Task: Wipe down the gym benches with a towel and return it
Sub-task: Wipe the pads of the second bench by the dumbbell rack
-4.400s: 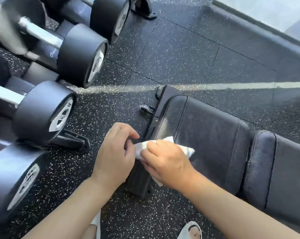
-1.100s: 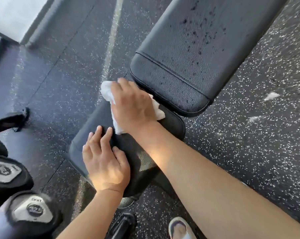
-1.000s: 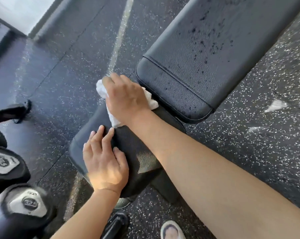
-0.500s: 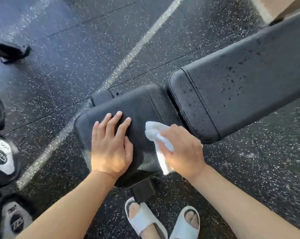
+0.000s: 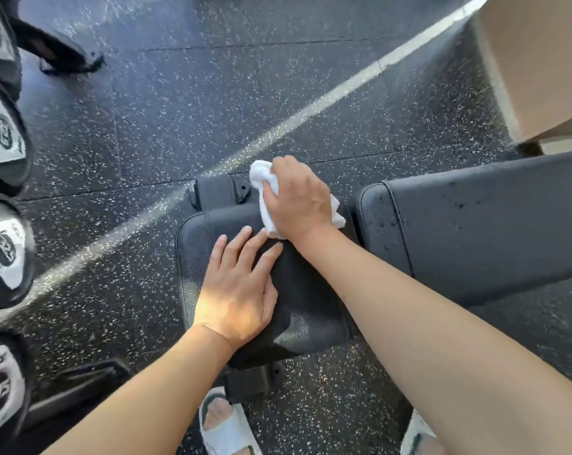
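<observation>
**Towel at the far edge of the seat pad**

Over the seat pad (image 5: 199, 257), the right hand (image 5: 299, 200) grips the bunched white towel (image 5: 261, 174) at the far edge, fingers curled round it. The left hand (image 5: 237, 290) lies flat, fingers slightly spread. Risk: the wad could slide off the rim toward the bracket (image 5: 217, 190) and smear nothing. Droplets dot the back pad (image 5: 475, 231), not yet wiped. Right fingertips are hidden under the cloth; the bench frame is mostly out of sight.

A gym: speckled rubber floor (image 5: 212, 103) beyond the fingers (image 5: 245, 239), a padded black bench (image 5: 475, 231) under and to their right, and numbered dumbbells (image 5: 4, 254) racked to their left.
</observation>
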Motion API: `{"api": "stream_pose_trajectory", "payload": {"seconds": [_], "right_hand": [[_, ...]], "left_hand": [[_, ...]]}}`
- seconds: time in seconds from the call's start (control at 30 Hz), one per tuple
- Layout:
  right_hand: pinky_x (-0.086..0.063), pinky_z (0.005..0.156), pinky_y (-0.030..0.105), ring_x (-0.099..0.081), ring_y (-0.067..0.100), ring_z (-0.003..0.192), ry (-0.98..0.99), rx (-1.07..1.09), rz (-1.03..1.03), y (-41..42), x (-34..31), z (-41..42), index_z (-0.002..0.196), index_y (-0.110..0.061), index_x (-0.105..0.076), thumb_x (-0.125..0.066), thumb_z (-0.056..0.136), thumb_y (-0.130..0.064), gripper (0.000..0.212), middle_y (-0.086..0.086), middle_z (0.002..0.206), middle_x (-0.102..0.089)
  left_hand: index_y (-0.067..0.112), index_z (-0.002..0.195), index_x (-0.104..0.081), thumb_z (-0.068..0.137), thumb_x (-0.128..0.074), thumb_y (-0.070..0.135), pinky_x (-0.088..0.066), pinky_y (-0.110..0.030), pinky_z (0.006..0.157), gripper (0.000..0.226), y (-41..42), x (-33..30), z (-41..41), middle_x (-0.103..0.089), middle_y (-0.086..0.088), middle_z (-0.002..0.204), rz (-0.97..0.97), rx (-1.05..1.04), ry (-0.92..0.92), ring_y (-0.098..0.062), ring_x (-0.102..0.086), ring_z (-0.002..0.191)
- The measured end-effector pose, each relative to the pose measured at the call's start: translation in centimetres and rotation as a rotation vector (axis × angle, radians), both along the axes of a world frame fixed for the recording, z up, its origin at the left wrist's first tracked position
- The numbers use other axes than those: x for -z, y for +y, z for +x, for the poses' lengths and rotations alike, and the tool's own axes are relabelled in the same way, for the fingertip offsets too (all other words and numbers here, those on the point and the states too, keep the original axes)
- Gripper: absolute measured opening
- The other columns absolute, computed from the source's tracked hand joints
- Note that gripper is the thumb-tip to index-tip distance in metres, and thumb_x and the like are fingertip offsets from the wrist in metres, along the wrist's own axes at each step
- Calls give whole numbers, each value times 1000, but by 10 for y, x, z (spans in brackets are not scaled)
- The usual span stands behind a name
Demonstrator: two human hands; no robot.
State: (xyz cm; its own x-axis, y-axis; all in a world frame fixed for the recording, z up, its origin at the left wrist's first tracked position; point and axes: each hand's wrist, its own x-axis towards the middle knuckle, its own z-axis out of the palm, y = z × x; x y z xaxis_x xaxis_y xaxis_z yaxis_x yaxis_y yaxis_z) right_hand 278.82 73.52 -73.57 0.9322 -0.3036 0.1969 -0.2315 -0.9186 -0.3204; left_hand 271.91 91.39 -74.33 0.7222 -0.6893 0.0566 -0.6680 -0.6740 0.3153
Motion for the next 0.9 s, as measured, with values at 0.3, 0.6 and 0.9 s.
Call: {"api": "stream_pose_trajectory", "payload": {"seconds": [0.3,0.6,0.9], "right_hand": [[-36,55,33,-57,25,73,-81,-118,87,15,-2,-51,88,-13,-58,-68,91,-26,16,4,85,-58],[-43,59,34,-48,20,67,-64,-698,42,-23,4,-183,81,-15,-64,-65,94,-14,13,0,77,-52],[-46,55,37,-63,29,74,-63,-234,24,-30,-12,-53,90,-11,-61,-72,92,-22,16,7,87,-61]], "left_hand": [[7,115,-69,83,-62,-3,-40,-45,116,35,8,-12,-8,-58,-12,137,-288,-234,162,-36,-52,129],[14,79,-58,87,-50,1,-35,-64,116,16,3,-21,-87,-49,-12,157,-161,-451,207,-38,-38,150],[12,84,-55,73,-45,-4,-29,-67,116,22,-17,-22,-85,-45,-15,153,-215,-556,258,-39,-31,149]]}}
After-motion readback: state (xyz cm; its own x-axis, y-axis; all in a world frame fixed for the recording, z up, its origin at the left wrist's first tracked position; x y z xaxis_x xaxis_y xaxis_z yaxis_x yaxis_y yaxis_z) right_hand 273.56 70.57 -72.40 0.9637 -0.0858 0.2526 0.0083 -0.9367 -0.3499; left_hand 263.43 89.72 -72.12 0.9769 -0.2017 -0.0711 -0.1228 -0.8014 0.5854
